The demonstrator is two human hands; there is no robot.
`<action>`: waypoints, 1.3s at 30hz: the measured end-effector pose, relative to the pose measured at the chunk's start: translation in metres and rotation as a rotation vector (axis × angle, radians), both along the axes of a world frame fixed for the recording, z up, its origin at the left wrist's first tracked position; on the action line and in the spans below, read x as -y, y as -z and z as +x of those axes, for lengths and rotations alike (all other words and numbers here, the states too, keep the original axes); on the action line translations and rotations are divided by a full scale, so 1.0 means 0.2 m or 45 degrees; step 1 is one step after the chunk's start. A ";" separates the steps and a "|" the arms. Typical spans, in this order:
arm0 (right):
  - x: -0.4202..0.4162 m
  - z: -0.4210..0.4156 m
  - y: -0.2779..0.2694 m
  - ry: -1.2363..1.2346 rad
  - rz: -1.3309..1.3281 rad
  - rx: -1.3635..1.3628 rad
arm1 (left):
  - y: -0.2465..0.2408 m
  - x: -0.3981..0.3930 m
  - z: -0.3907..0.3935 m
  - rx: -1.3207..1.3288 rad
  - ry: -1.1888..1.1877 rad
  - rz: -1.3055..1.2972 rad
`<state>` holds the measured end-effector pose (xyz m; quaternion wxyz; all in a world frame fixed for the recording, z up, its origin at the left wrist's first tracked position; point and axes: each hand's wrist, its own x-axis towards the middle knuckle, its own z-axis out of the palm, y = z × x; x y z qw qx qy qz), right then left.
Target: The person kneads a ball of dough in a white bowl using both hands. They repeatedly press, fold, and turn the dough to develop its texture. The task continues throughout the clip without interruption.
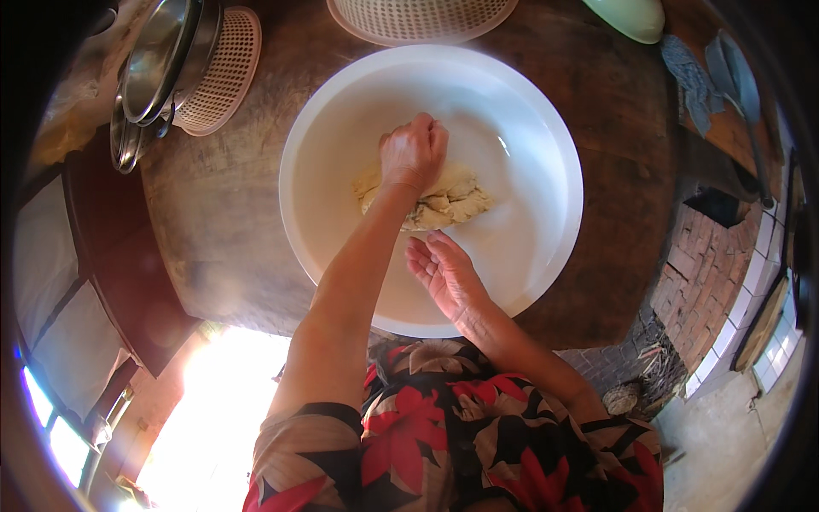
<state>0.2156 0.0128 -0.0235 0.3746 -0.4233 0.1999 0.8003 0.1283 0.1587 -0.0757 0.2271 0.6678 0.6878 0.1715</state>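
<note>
A wide white basin stands before me with a rough, pale yellowish lump of dough on its floor. Deep cracks and folds run across the dough's right side. My left hand is balled into a fist over the far left part of the lump, and it covers some of it. Whether the knuckles press into the dough cannot be seen. Nearer to me, my right hand is held above the basin's front part, palm turned inward, its fingers slightly bent and holding nothing.
The basin rests on a worn wooden table. A plastic colander lies behind it. Metal pots and another colander lean at the left. On the right are a blue cloth, a long-handled metal utensil and a brick stove.
</note>
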 end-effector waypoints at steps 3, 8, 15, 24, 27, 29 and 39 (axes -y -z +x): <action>-0.02 0.00 0.00 0.038 -0.006 -0.003 | 0.02 -0.02 -0.01 0.004 -0.011 -0.027; -0.02 -0.03 0.03 0.086 0.006 0.020 | 0.09 -0.07 0.00 0.033 -0.046 -0.030; -0.05 -0.09 0.12 0.167 0.155 0.103 | 0.05 -0.10 0.00 0.003 0.020 -0.176; -0.03 -0.04 0.06 -0.058 0.437 0.370 | -0.21 0.03 -0.13 0.103 0.382 -0.163; -0.11 0.07 0.01 -0.396 0.699 0.708 | -0.26 0.12 -0.21 0.345 -0.056 -0.296; -0.22 0.10 -0.02 -0.576 0.860 0.970 | -0.28 0.22 -0.25 0.585 -0.379 -0.418; -0.46 0.05 0.04 -1.589 1.422 2.086 | -0.35 0.75 -0.24 0.768 -0.459 -0.338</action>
